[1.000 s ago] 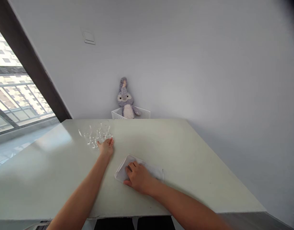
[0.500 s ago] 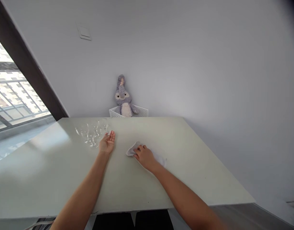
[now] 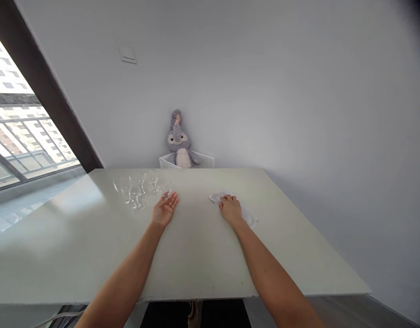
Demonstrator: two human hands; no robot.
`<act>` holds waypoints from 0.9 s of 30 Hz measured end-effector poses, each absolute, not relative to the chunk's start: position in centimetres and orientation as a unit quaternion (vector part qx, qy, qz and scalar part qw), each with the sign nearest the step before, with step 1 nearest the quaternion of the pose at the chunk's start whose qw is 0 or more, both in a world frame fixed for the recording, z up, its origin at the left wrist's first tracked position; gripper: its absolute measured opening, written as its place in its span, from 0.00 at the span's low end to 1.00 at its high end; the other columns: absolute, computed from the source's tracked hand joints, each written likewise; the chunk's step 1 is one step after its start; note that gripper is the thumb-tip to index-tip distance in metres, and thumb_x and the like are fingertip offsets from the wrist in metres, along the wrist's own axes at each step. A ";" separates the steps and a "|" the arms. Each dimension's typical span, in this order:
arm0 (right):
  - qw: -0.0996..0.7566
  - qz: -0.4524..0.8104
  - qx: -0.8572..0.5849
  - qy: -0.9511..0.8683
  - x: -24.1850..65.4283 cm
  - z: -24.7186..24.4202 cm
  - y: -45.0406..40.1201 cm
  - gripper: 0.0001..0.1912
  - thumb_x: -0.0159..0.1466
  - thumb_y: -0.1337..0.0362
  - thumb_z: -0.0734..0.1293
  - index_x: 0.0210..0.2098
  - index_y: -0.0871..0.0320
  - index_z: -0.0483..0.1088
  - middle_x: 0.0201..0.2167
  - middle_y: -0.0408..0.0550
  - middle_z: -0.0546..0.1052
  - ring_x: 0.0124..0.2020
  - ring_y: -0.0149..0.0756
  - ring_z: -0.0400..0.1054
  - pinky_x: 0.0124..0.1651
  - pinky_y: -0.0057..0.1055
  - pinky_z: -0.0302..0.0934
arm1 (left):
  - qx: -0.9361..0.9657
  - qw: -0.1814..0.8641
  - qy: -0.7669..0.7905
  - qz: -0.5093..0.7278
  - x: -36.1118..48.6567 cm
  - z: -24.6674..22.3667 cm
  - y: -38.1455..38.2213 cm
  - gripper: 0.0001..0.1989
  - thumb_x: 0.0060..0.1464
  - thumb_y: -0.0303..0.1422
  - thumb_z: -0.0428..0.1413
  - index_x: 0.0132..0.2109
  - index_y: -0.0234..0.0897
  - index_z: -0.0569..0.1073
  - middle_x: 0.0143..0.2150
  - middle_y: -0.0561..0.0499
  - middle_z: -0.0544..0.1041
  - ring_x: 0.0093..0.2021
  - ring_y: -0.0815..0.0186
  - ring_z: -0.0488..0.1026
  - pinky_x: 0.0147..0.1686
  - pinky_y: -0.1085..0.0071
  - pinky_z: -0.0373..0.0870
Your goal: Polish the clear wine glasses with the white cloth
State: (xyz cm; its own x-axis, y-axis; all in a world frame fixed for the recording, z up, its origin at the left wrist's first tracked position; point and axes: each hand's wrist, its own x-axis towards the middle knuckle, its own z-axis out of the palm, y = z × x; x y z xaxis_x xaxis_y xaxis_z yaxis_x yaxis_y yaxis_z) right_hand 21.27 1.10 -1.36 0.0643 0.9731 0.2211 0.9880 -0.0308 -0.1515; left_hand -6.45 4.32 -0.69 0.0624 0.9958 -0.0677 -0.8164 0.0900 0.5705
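Note:
My right hand [image 3: 231,207] presses down on a white cloth [image 3: 250,218] on the pale table [image 3: 196,259], its fingers curled over the cloth. Part of the cloth sticks out past the fingertips, and the rest trails under the wrist toward the right. My left hand [image 3: 165,209] lies palm up with the fingers stretched out and nothing in the palm. Just beyond its fingertips is one clear glass [image 3: 166,185]; whether they touch, I cannot tell. Several more clear stemmed glasses [image 3: 136,187] stand close together to the left of that hand.
Behind the table's far edge, a grey plush toy [image 3: 183,158] sits in a white perforated basket [image 3: 205,161] against the wall. A window with a railing [image 3: 25,132] is on the left. Small dark specks lie near the table's front edge.
My right hand has slid the cloth to the right and a little farther from me. My left hand has shifted slightly right, still palm up. The view has turned a little.

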 end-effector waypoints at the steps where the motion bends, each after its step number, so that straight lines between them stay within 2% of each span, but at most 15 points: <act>1: 0.129 -0.028 -0.720 -0.682 21.2 -1.4 1.1 0.19 0.63 0.59 0.53 0.48 0.58 0.66 0.49 0.53 0.66 0.47 0.44 0.54 0.46 0.36 0.48 | 0.197 0.701 0.228 0.646 -6.5 -0.7 4.4 0.13 0.46 0.22 0.49 0.41 0.34 0.67 0.42 0.40 0.73 0.48 0.60 0.70 0.47 0.63 0.67; 19: 0.158 -0.005 -0.725 -0.671 21.8 -1.5 1.2 0.19 0.61 0.59 0.55 0.49 0.54 0.67 0.50 0.48 0.66 0.46 0.43 0.55 0.44 0.35 0.50 | 0.196 0.682 0.237 0.664 -6.6 -0.5 4.5 0.11 0.45 0.22 0.50 0.39 0.35 0.67 0.40 0.43 0.74 0.43 0.62 0.72 0.46 0.63 0.67; 27: 0.163 0.001 -0.724 -0.671 21.9 -1.6 1.4 0.19 0.61 0.59 0.55 0.48 0.55 0.67 0.49 0.49 0.67 0.45 0.42 0.56 0.44 0.35 0.50 | 0.199 0.678 0.250 0.662 -6.4 -0.5 4.7 0.11 0.45 0.23 0.50 0.38 0.35 0.67 0.39 0.43 0.74 0.41 0.63 0.73 0.45 0.64 0.67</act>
State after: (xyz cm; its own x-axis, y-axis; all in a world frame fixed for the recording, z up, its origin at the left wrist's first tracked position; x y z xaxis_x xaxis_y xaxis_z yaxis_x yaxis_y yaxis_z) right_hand 21.86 1.38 -1.63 0.1001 0.9709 0.2174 0.9705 -0.0471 -0.2365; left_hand -6.44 4.73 -0.52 -0.0014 0.9972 -0.0747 -0.7981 0.0439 0.6009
